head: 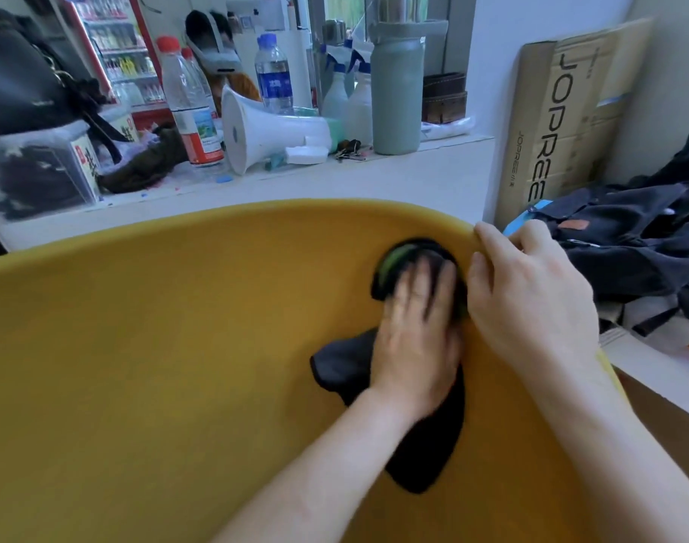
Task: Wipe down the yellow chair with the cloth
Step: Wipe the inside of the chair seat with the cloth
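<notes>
The yellow chair (158,346) fills the lower half of the head view, its curved back rim running from the left edge to the upper right. A dark cloth (425,436) with a green patch lies against the inner surface near the rim at right. My left hand (417,331) presses flat on the cloth, fingers spread and blurred with motion. My right hand (531,295) grips the chair's rim just right of the cloth, fingers curled over the edge.
Behind the chair, a white ledge (433,162) holds water bottles (190,103), a white megaphone (264,131), spray bottles and a grey flask (397,88). A cardboard box (562,123) leans on the wall at right, with dark clothing (640,237) piled beside it.
</notes>
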The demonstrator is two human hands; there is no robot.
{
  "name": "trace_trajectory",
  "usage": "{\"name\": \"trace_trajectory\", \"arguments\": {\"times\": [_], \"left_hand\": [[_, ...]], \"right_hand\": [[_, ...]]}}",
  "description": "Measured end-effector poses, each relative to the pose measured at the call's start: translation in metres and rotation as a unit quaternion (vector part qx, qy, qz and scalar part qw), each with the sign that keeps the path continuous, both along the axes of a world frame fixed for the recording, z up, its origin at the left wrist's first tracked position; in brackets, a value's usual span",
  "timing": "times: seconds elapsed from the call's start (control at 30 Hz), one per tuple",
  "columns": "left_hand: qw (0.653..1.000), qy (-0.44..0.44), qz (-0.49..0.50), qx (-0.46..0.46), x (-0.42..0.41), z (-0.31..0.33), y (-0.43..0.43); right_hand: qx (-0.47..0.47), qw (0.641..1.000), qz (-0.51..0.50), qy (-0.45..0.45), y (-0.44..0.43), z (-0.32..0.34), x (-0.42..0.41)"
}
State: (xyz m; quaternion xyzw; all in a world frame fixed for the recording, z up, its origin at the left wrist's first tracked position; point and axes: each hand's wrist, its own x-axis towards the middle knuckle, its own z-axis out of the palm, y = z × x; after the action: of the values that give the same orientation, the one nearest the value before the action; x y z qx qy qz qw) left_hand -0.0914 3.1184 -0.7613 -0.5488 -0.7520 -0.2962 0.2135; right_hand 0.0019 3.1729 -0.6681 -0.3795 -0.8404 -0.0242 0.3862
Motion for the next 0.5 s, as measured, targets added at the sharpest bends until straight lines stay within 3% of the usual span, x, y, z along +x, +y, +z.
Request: {"name": "trace_trajectory", "arguments": {"times": [0.07,0.13,0.2,0.27,0.33,0.5], "left_hand": [[0.989,0.114,-0.068,-0.070,-0.018,0.003,-0.020],[0.980,0.167,0.014,-0.106,-0.077,0.015,-0.044],[0.978,0.084,0.158,-0.111,-0.135,0.026,-0.076],[0.971,0.009,0.220,-0.091,-0.155,0.023,-0.098],[0.972,-0.012,0.210,-0.103,-0.138,0.009,-0.096],[0.951,0.026,0.111,-0.287,-0.079,-0.037,-0.105]], "right_hand": [[0.000,1.000,0.004,-0.010,0.000,-0.001,0.000],[-0.007,1.000,0.006,-0.016,0.001,0.002,0.003],[-0.012,1.000,0.004,-0.024,-0.001,0.011,0.001],[-0.019,0.999,-0.004,-0.043,-0.003,0.022,-0.016],[-0.013,0.996,0.021,-0.082,-0.005,0.029,-0.056],[0.058,0.983,0.052,-0.166,-0.009,0.018,-0.136]]}}
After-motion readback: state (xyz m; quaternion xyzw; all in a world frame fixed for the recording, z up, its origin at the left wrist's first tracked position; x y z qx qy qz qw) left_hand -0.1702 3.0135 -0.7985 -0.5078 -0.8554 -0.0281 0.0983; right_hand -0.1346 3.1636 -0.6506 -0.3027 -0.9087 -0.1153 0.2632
